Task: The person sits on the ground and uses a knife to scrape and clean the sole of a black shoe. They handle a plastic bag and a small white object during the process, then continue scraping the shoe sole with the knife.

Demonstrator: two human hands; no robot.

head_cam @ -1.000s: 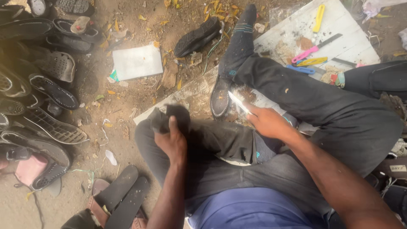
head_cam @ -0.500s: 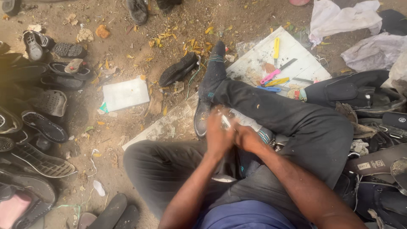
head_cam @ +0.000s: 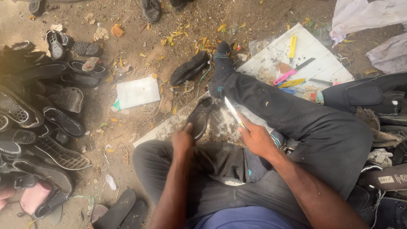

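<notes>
Since half a second ago the two hands have drawn apart: they were bunched together over the lap, and now the left hand [head_cam: 183,140] sits to one side, fingers wrapped around the near end of a black shoe sole [head_cam: 199,116], while the right hand [head_cam: 255,138] is closed around the handle of a knife [head_cam: 233,111] whose pale blade points up and away, just beside the sole but not clearly touching it. A second ago the left hand rested on the knee, with nothing in it.

Nearest the camera are the person's blue shirt and dark trousers, one knee bent, the other leg stretched out toward the top of the view, ending in a dark sock [head_cam: 220,68]. The sole stands over a pale board [head_cam: 169,127] lying on the dirt ground.

To the left lies a heap of worn sandals and shoes [head_cam: 38,123]. Farther out, a white slab [head_cam: 137,91] rests flat on the ground, and a black shoe [head_cam: 189,68] lies just beside the socked foot. Beyond the leg, a white board worktop [head_cam: 326,63] carries a yellow tool [head_cam: 292,46] and a pink-handled knife [head_cam: 292,72]. Yellow leaves are scattered farthest off.
</notes>
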